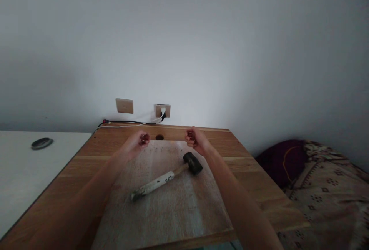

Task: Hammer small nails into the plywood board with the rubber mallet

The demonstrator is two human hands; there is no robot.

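A rubber mallet [157, 182] lies diagonally on a worn, pale-stained wooden board [175, 219]. Its black head [193, 163] points to the upper right, and its white, chipped grip runs to the lower left. Over the board's far left corner is my left hand [136, 143], its fingers curled inward. My right hand [196, 140] faces it near the far right corner, just beyond the mallet's head, with fingers likewise curled. Nothing shows inside either hand, and neither one touches the mallet.
The board rests on a wooden table [250, 177] against a wall. Cables [129, 124] run along its back edge to a socket [162, 110]. On the left, a white surface [17, 177] holds a dark oval dish [42, 143]. Patterned fabric [331, 192] lies at right.
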